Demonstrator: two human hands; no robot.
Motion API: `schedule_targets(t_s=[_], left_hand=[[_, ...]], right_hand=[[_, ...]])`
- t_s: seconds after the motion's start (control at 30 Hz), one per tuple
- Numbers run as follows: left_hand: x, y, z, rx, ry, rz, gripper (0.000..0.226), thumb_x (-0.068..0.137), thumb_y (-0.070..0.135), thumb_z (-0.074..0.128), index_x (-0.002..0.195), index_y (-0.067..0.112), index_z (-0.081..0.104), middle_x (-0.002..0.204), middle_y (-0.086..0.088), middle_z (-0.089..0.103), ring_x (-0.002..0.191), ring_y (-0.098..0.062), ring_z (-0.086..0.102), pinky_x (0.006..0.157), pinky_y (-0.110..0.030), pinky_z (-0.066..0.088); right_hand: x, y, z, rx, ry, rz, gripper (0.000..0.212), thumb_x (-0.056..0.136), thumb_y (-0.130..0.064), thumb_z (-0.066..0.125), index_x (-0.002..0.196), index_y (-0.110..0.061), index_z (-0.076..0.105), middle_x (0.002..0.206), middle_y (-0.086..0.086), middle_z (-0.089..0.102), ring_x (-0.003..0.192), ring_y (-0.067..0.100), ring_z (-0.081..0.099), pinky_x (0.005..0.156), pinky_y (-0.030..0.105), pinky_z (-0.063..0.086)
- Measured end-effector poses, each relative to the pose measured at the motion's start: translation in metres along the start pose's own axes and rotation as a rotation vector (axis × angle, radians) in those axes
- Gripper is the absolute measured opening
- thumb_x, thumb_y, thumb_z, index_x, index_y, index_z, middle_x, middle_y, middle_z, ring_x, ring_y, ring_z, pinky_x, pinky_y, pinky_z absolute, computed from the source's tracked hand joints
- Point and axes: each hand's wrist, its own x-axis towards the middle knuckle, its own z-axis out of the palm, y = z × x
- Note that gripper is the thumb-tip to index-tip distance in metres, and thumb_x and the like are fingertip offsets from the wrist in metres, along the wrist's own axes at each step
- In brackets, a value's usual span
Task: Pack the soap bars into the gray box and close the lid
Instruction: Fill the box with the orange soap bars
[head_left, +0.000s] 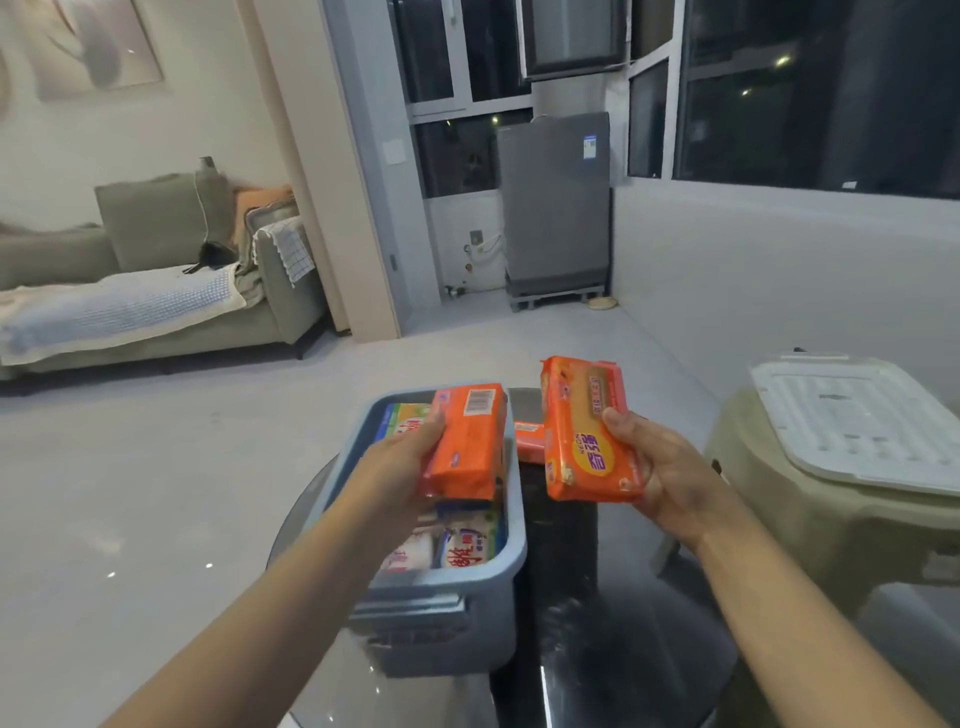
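Note:
The gray box (511, 525) stands open on a dark round glass table (613, 597), with several wrapped soap bars (467, 540) lying inside. My left hand (402, 460) grips an orange soap pack (467, 441) above the box. To the right of the box, my right hand (665, 467) holds a second orange soap pack (587, 431) upright in the air. Another orange soap bar (529, 441) lies on the table between the two packs, partly hidden. The box's white lid (857, 421) rests on a beige plastic stool (789, 514) at the right.
A sofa (156, 291) stands at the far left across a pale floor. A gray washing machine (556, 208) sits by the windows at the back. The stool stands close to the table's right edge.

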Motion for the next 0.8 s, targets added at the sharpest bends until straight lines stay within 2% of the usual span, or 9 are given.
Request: schedule_targets(t_s=[0.07,0.13,0.3,0.43,0.6,0.63,0.7,0.73,0.8], left_hand=[[0.002,-0.001,-0.016,0.037,0.001,-0.060,0.033,0.088,0.035,0.061,0.103,0.006,0.059,0.087,-0.013,0.075,0.068,-0.023,0.073,0.058,-0.036,0.058],[0.004,-0.003,-0.029,0.083,-0.013,-0.125,0.027,0.088,0.026,0.063,0.104,0.005,0.059,0.078,-0.012,0.076,0.058,-0.020,0.072,0.054,-0.032,0.057],[0.007,-0.010,-0.044,0.206,-0.060,-0.261,0.014,0.089,0.015,0.061,0.096,0.005,0.055,0.064,-0.010,0.075,0.050,-0.020,0.071,0.044,-0.029,0.056],[0.009,-0.014,-0.044,0.239,-0.067,-0.324,0.015,0.091,0.013,0.058,0.104,0.005,0.055,0.075,-0.012,0.074,0.053,-0.021,0.071,0.056,-0.034,0.056],[0.014,-0.021,-0.027,0.198,-0.133,-0.361,0.032,0.093,0.004,0.052,0.125,0.003,0.050,0.113,-0.018,0.066,0.095,-0.032,0.065,0.076,-0.044,0.052],[0.017,-0.024,-0.024,0.218,-0.138,-0.374,0.032,0.093,0.005,0.052,0.125,0.002,0.050,0.114,-0.018,0.065,0.098,-0.032,0.064,0.081,-0.045,0.051],[0.022,-0.027,-0.020,0.327,-0.138,-0.419,0.032,0.093,0.012,0.055,0.123,0.003,0.050,0.101,-0.016,0.066,0.088,-0.029,0.064,0.086,-0.044,0.051],[0.025,-0.028,-0.020,0.404,-0.130,-0.439,0.033,0.093,0.016,0.057,0.122,0.003,0.050,0.095,-0.014,0.066,0.083,-0.026,0.064,0.086,-0.042,0.051],[0.031,-0.030,-0.021,0.547,-0.120,-0.434,0.037,0.090,0.022,0.061,0.121,0.004,0.051,0.098,-0.013,0.065,0.082,-0.024,0.064,0.084,-0.039,0.052]], right_hand=[[0.004,0.005,0.010,0.009,-0.020,0.007,0.050,0.070,-0.033,0.069,0.114,-0.009,0.060,0.105,0.014,0.072,0.091,0.029,0.071,0.065,0.034,0.059],[0.009,0.010,0.020,0.026,-0.032,0.018,0.045,0.071,-0.030,0.068,0.110,-0.010,0.061,0.100,0.012,0.074,0.088,0.027,0.072,0.064,0.034,0.060],[0.019,0.021,0.036,0.014,-0.042,0.037,0.039,0.071,-0.028,0.067,0.106,-0.012,0.062,0.096,0.010,0.075,0.085,0.027,0.072,0.063,0.035,0.060],[0.025,0.025,0.042,0.009,-0.028,0.030,0.040,0.068,-0.029,0.067,0.105,-0.013,0.062,0.091,0.007,0.076,0.082,0.025,0.073,0.059,0.033,0.060],[0.031,0.029,0.046,0.014,-0.036,0.040,0.037,0.070,-0.029,0.066,0.103,-0.014,0.063,0.089,0.006,0.077,0.080,0.023,0.073,0.060,0.033,0.060],[0.032,0.029,0.046,0.015,-0.032,0.039,0.036,0.070,-0.029,0.066,0.102,-0.014,0.063,0.088,0.006,0.077,0.079,0.022,0.074,0.060,0.033,0.060],[0.034,0.029,0.047,0.013,-0.024,0.038,0.035,0.068,-0.030,0.067,0.099,-0.015,0.064,0.086,0.005,0.077,0.078,0.022,0.074,0.058,0.032,0.060],[0.034,0.029,0.047,0.005,-0.022,0.036,0.035,0.068,-0.031,0.067,0.099,-0.016,0.064,0.085,0.004,0.077,0.078,0.021,0.074,0.057,0.031,0.060],[0.035,0.029,0.046,-0.021,-0.030,0.033,0.036,0.068,-0.032,0.067,0.101,-0.017,0.063,0.086,0.003,0.077,0.078,0.021,0.074,0.057,0.030,0.059]])
